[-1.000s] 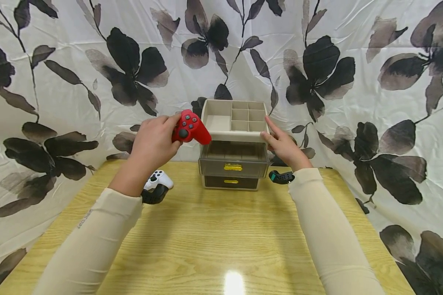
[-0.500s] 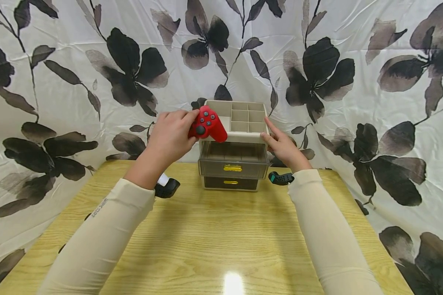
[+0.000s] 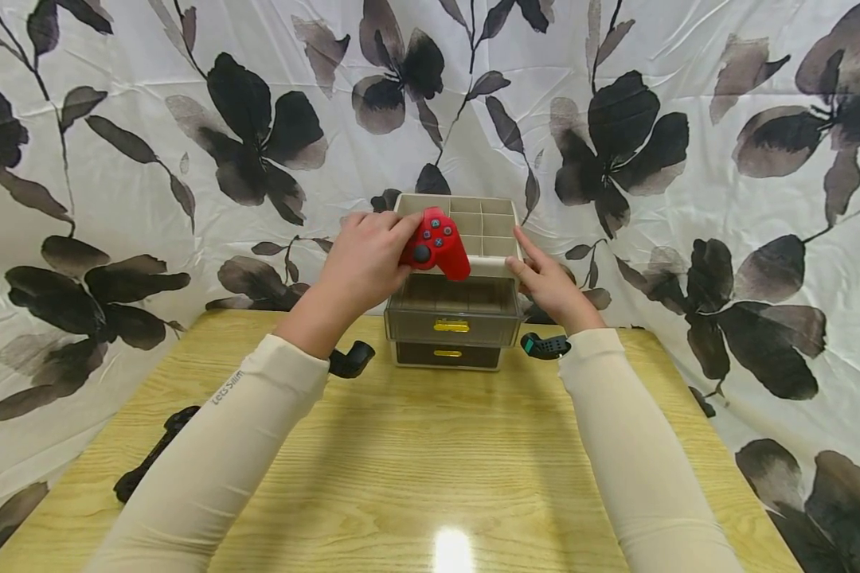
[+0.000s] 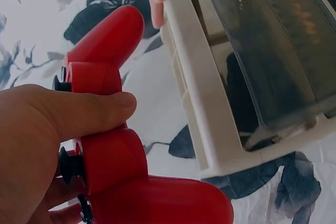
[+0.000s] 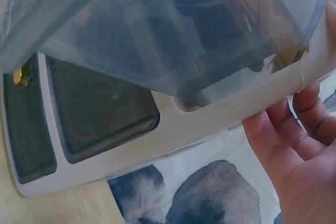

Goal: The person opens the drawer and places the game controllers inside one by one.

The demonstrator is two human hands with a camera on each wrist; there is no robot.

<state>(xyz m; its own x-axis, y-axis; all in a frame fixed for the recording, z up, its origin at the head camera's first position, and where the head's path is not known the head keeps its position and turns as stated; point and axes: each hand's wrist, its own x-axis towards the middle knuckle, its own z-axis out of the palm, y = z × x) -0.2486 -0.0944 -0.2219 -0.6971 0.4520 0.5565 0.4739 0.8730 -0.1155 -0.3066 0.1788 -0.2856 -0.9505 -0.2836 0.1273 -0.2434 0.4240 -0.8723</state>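
My left hand (image 3: 369, 255) grips a red game controller (image 3: 439, 245) by one end, holding it up in front of the top tray of a cream drawer organizer (image 3: 483, 270). In the left wrist view the thumb (image 4: 100, 111) lies across the controller's edge between its two grips. My right hand (image 3: 553, 288) holds the organizer's right side near the top, thumb at the front corner. Curled fingers (image 5: 283, 124) press against that side in the right wrist view. The upper smoky clear drawer (image 3: 416, 325), with a gold handle, is pulled out; the lower drawer (image 3: 416, 355) sits in its frame.
A black game controller (image 3: 154, 454) lies on the wooden table (image 3: 430, 446) at the left, partly behind my left sleeve. Floral cloth (image 3: 487, 48) hangs behind the table and along both sides. The organizer's top tray (image 3: 498, 227) is divided into several compartments.
My left hand has carried the red controller rightward, over to the front of the top tray. The white controller is now hidden behind my forearm, and the black one has come into view. My right hand stays put.
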